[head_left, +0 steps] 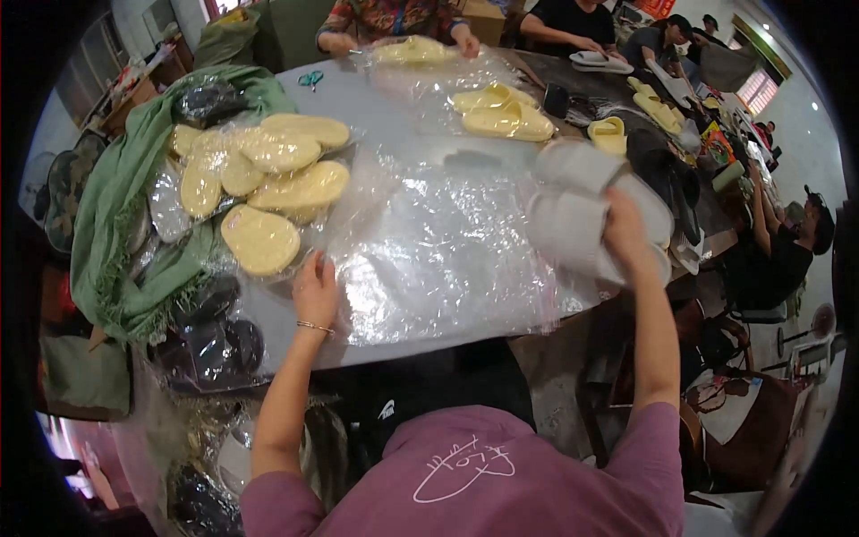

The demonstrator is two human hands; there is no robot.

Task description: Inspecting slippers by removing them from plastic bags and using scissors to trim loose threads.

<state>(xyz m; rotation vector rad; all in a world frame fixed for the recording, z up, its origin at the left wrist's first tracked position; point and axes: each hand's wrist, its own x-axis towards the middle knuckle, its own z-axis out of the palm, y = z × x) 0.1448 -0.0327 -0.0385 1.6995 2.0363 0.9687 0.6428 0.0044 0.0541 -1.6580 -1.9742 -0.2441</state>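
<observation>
My right hand (628, 231) grips a pair of light grey slippers (573, 224) over the right part of the table; they are slightly blurred. My left hand (316, 288) lies at the left edge of a spread of clear plastic bags (429, 242), its fingers loosely stretched, with nothing visible in them. Just beyond it is a pale yellow slipper (260, 240) under clear plastic. Several more bagged yellow slippers (300, 190) are heaped farther left.
A green fringed cloth (112, 233) lies beneath the heap. Dark bagged slippers (215, 345) sit at the near left edge. Loose yellow slippers (508, 121) and teal scissors (310, 80) lie farther back. Across the table a person (394, 18) handles a bagged yellow slipper; co-workers sit along the right.
</observation>
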